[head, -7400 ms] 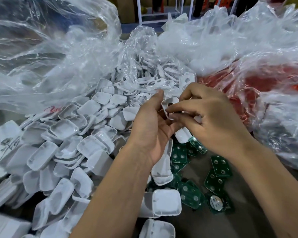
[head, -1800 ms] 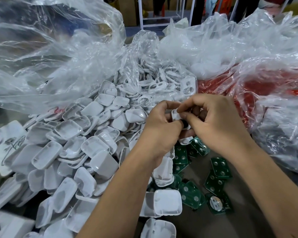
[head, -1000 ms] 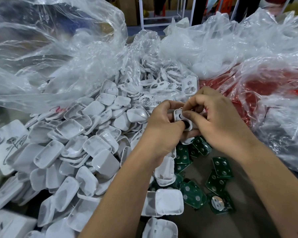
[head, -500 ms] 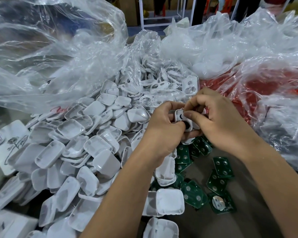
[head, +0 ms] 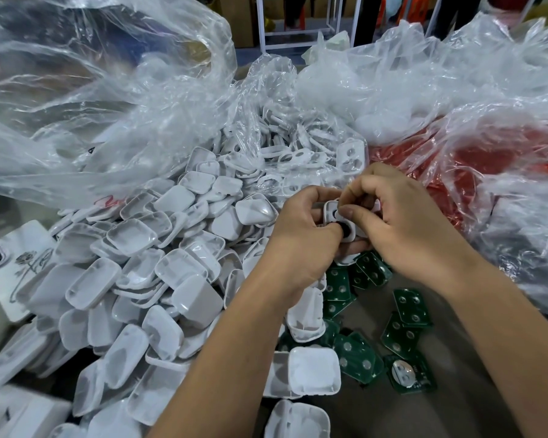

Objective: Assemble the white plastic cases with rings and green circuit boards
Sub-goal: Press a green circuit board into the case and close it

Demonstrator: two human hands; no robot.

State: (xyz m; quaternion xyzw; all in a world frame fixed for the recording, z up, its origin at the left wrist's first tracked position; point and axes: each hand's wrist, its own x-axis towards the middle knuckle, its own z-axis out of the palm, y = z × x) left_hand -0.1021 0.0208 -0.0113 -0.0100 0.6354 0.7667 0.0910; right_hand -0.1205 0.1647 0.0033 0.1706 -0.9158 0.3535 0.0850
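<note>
White case still pinched btwn left hand & right hand, barely moved since earlier frame

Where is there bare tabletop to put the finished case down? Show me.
Bare brown tabletop lies low between the forearms, bordered by the green circuit boards above and a white case to the left. A narrow strip runs between board clusters. Left of the left hand, the pile of white cases is crowded.
</note>
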